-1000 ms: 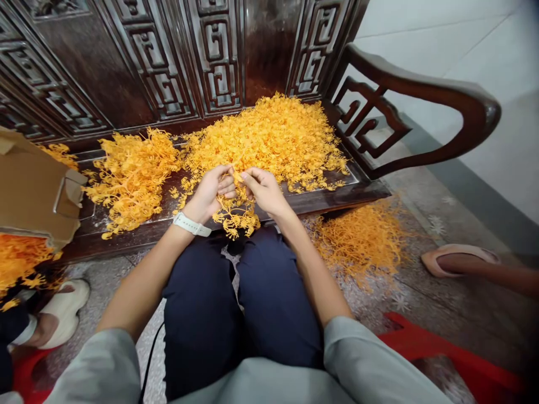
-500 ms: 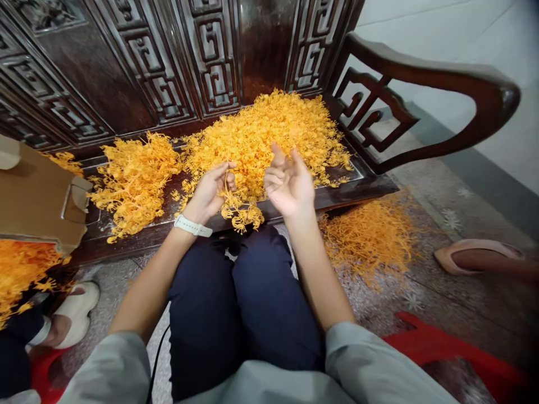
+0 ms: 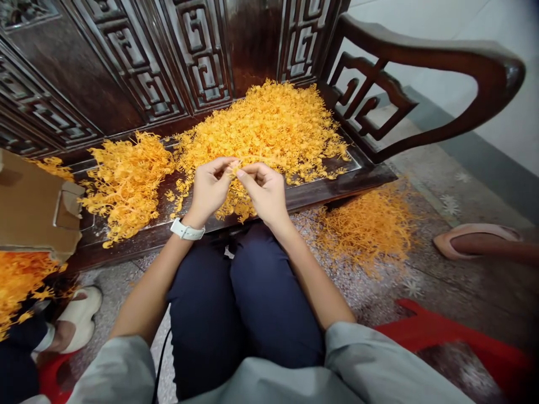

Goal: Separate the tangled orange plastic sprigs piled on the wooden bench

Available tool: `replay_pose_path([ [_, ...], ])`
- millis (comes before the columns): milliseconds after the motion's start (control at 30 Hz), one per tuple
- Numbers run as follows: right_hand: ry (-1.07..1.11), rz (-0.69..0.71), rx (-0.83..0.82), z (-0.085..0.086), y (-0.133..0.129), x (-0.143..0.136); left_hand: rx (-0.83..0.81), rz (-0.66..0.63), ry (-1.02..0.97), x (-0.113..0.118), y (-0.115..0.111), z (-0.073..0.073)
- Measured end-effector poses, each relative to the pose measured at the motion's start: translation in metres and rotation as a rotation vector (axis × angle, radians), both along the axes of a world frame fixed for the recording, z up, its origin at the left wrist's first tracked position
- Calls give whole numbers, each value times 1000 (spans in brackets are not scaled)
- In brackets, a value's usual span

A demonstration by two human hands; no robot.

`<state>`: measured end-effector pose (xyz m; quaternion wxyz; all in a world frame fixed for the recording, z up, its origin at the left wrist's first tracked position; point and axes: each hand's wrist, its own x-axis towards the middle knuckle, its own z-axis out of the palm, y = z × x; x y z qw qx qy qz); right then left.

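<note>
My left hand (image 3: 213,188), with a white watch band at the wrist, pinches a spray of orange plastic flower pieces (image 3: 238,206) that hangs below the fingers. Thumb and fingertips of my right hand (image 3: 266,193) close on the top of the same spray, beside the left fingertips. Both hands are over the front edge of a dark wooden bench (image 3: 307,193). Just behind them rises a large pile of small orange plastic flower pieces (image 3: 273,123). To the left lies a smaller heap of branched orange sprays (image 3: 130,185).
A cardboard box (image 3: 36,207) stands at the left, with more orange pieces (image 3: 25,280) below it. Thin orange stems (image 3: 374,230) lie heaped on the floor. The bench armrest (image 3: 421,47) curves out right. Other people's feet (image 3: 78,320) and red plastic stools (image 3: 446,342) flank me.
My right hand has moved left from open air to meet my left hand, and its fingers have closed on the spray. The view has shifted slightly.
</note>
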<state>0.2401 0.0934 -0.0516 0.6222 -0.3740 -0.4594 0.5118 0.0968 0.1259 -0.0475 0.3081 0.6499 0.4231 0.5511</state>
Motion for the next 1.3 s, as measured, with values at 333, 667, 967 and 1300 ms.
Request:
replay_pose_path([
  [333, 242, 264, -88, -1, -9, 5, 72, 94, -37, 7, -5, 8],
  [667, 260, 675, -27, 6, -20, 10, 97, 208, -116, 12, -18, 16],
  [967, 113, 981, 133, 17, -39, 10, -199, 346, -406, -7, 7, 9],
  [1300, 704, 955, 186, 10, 12, 26, -273, 349, -506, -28, 12, -6],
])
